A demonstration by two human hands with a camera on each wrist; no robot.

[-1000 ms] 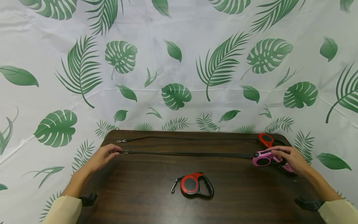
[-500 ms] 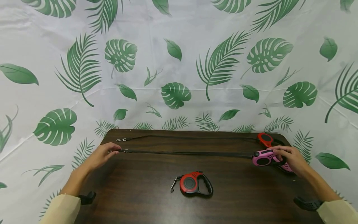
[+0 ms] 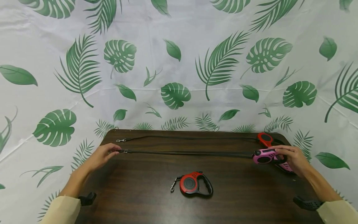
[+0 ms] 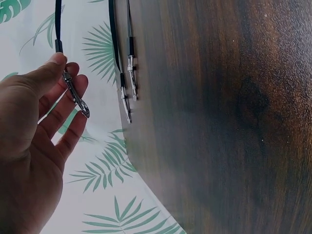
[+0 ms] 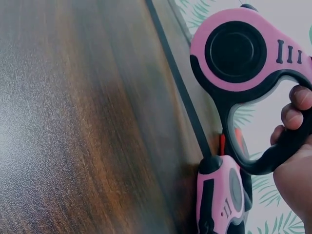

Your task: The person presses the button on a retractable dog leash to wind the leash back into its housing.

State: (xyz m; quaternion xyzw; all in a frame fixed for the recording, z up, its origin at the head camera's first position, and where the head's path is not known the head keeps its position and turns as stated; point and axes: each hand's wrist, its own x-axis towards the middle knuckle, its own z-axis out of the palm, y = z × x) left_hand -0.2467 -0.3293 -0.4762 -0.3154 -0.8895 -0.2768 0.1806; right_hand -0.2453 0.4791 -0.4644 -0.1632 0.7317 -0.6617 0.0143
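Observation:
My left hand [image 3: 104,155] pinches the end of a black strap at its metal snap hook [image 4: 74,92], near the table's left edge. From there the black strap [image 3: 190,153] runs across to a pink retractable dog leash [image 3: 264,156] at the right. My right hand [image 3: 297,158] grips that leash by its black loop handle [image 5: 287,141], fingers curled through it. Below it, a second pink retractable leash [image 5: 219,195] lies on the table, partly hidden in the head view. Behind is a red retractable leash [image 3: 265,139] with its strap drawn out leftward.
Another red retractable leash [image 3: 190,184] lies at the table's middle, its hook beside it. Two snap hooks, one nearer [image 4: 131,78] and one at the edge [image 4: 125,100], lie by the left hand. A leaf-patterned cloth [image 3: 179,62] hangs behind the dark wooden table [image 3: 139,199].
The held pink leash has shifted slightly to the right and turned a little, with the right hand moving along. The left hand and the leashes on the table stay where they were.

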